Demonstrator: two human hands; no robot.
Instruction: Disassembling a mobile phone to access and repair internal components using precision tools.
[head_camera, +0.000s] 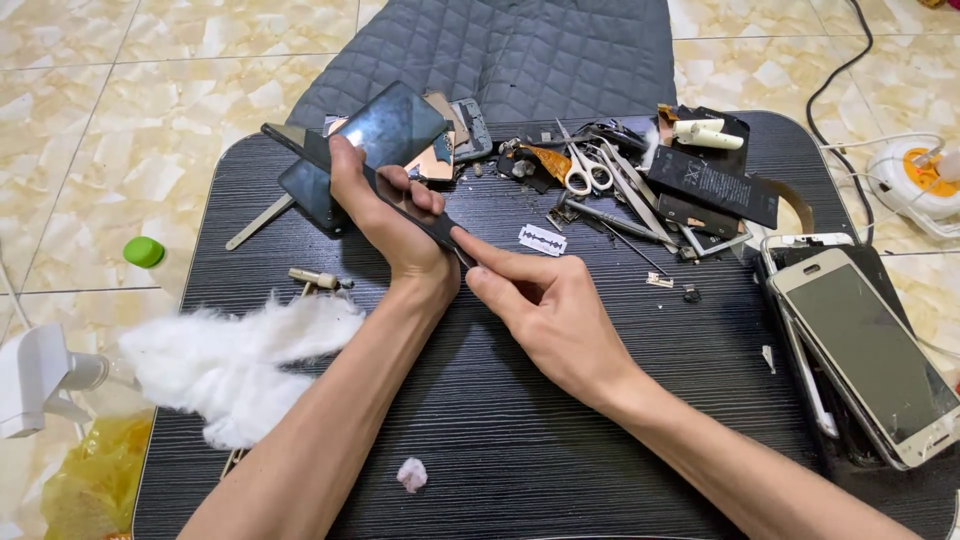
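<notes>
My left hand (392, 212) grips a black phone (330, 175) edge-on above the dark table (520, 440), its far end pointing up-left. My right hand (540, 300) pinches the phone's near end with thumb and forefinger; whether it holds a small tool there I cannot tell. A razor blade (542, 240) lies just right of the hands. Behind my left hand a dark glass panel (395, 125) rests on loose phone parts.
Scissors (585, 170), tweezers and a black battery (712, 185) lie at the back. A stack of phones (860, 350) sits at the right edge. White cotton wadding (230, 360) lies at the left edge, a small cotton ball (412, 474) in front, a grey quilted cushion (520, 50) behind.
</notes>
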